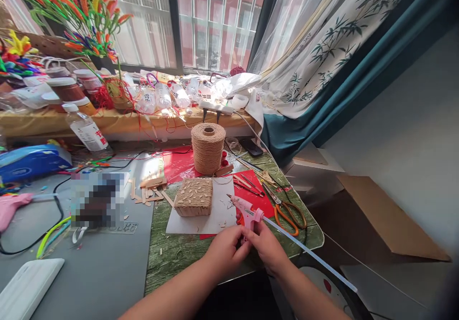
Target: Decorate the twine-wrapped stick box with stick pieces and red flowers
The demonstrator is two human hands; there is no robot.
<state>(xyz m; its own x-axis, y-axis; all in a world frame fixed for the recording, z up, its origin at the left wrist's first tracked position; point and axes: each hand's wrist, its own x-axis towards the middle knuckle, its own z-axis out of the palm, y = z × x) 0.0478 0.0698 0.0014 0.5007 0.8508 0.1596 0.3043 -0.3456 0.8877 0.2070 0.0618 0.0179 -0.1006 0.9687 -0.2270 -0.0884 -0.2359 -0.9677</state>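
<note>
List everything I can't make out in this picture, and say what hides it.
All in the head view:
Lower grip of the pink plastic glue gun: covered by the left hand and right hand.
Dark object on the grey tabletop: blurred into square blocks.
Pink tool at far left: cut off by the left edge.
Writing on the clear, white-capped plastic bottle: too small.

rough, matt twine box (193,197); glossy pink plastic glue gun (247,210)

Pink glue gun (246,210) — orange-handled scissors (287,217) — tan twine spool (208,149), green wood-grain tabletop (168,250).
</note>
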